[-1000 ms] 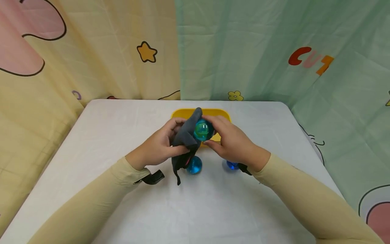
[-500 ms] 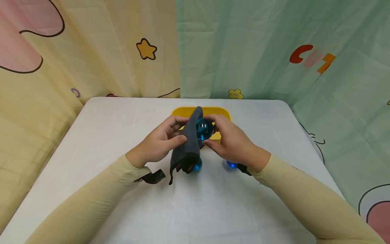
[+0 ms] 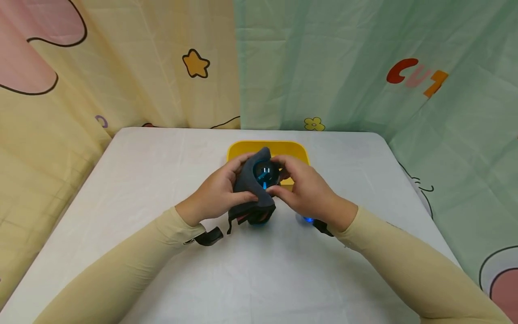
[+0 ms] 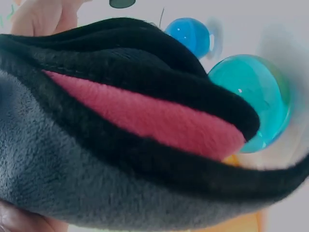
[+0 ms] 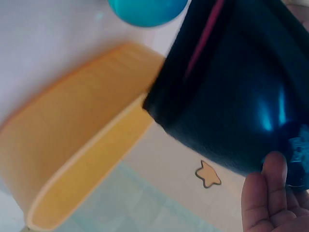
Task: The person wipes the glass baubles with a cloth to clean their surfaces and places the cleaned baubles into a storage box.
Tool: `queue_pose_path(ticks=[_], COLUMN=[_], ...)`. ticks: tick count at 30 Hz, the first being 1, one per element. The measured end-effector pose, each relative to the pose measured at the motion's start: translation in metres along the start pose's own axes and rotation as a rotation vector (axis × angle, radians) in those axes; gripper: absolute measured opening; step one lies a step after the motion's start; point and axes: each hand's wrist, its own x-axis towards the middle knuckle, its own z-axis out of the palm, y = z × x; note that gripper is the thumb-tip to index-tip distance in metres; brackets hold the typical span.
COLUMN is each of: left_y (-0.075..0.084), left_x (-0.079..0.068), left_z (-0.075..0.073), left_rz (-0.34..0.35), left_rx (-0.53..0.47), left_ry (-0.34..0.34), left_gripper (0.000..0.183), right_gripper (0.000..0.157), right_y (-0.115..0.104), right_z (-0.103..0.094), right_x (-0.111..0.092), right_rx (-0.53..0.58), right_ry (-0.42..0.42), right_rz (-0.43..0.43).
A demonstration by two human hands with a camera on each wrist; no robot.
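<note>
"Fingers point(image 3: 245, 197) first: what have they got?"

"Those of the left hand point(image 3: 214, 191) pinch the grey cloth point(image 3: 244, 181), thumb on its near face. Those of the right hand point(image 3: 301, 182) are curled round the glassy ball point(image 3: 267, 173), thumb at its lower edge. Cloth and ball are held up together, partly in front of the yellow tray point(image 3: 235, 149) in the head view."

"What differs from half a second ago?"

"Back then the cloth hung fairly straight beside the ball; now it bends round the ball's left side, and the left thumb sits lower. Its bottom end now hides nearly all of the teal ball point(image 4: 256, 87) from the head camera. The right hand has hardly shifted."

"Edges and room?"

"Tight behind: the bench point(image 3: 174, 155) ends just beyond the tray, with a curtain point(image 3: 279, 67) past it. White surface runs wide to both sides, and nearer, between the forearms. By the right wrist, the blue ball point(image 4: 188, 37) takes some space. Whether the cloth touches the tray, one cannot tell."
</note>
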Motion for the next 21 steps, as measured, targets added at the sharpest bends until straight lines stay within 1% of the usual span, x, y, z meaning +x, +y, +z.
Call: queue_pose_path(ticks=[3,6,7,9,11,13,15,17,19,21], left_y=[-0.0007,-0.0015,-0.0022,-0.0033,-0.0044,-0.0055,-0.0063,-0.0056,-0.0041,-0.0026], left_x=[-0.0017,-0.0037,-0.0043,-0.0047,-0.0052,-0.0052,-0.0051,-0.0045,-0.0039,-0.0037], left_z=[0.0020,0.0038,0.0041,0.0045,0.0039,0.0025,0.0008,-0.0004,-0.0011,-0.0012], left_rz=[0.040,0.066,0.073,0.083,0.089,0.095,0.100,0.105,0.110,0.111], left_rx=[0.031,0.053,0.058,0.063,0.061,0.059,0.054,0.043,0.037,0.032], left_ry=[0.022,0.038,0.041,0.043,0.049,0.058,0.059,0.058,0.050,0.044], left_gripper=[0.084,0.082,0.082,0.081,0.081,0.080,0.080,0.080,0.081,0.081], right_gripper=[0.055,0.055,0.055,0.056,0.058,0.064,0.072,0.075,0.073,0.069], right_y=[0.0003,-0.0004,-0.0008,-0.0015,-0.0014,-0.0002,0.0006,0.0011,0.0015,0.0014], right_z=[0.0034,0.0066,0.0071,0.0062,0.0039,0.0014,-0.0001,0.0000,0.0012,0.0022], right_x=[-0.0006,-0.0010,-0.0011,-0.0019,-0.0031,-0.0040,-0.0045,-0.0047,-0.0050,-0.0056], right_rx=[0.070,0.165,0.191,0.208,0.180,0.132,0.073,0.017,-0.042,-0.077], right_ry=[-0.012,-0.031,-0.041,-0.069,-0.102,-0.132,-0.139,-0.126,-0.099,-0.076], right_rz=[0.042,0.112,0.124,0.125,0.089,0.033,-0.019,-0.055,-0.078,-0.085])
